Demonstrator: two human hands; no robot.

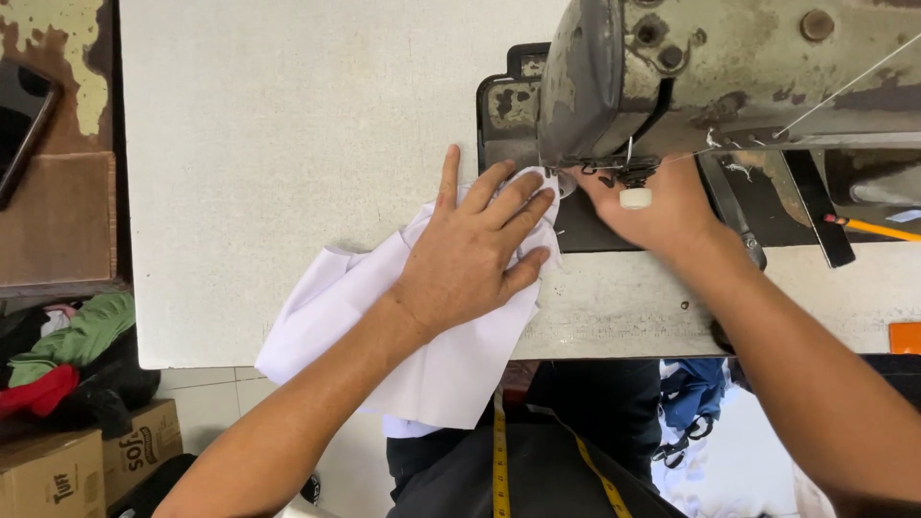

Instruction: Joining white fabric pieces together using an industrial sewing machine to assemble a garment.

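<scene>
A piece of white fabric [422,360] lies over the front edge of a pale sewing table [288,144] and hangs down toward my lap. My left hand [475,249] rests flat on it, fingers spread, pressing it down near the needle. My right hand [652,206] reaches under the head of a worn grey sewing machine [729,67], at the presser foot; its fingertips are hidden by the machine. A yellow tape measure [500,451] hangs down my front.
A pencil [873,228] lies at the right by the machine. A dark phone [19,125] sits on a brown shelf at left. Below it are piled clothes [67,355] and cardboard boxes [58,470]. Blue cloth [691,393] lies on the floor.
</scene>
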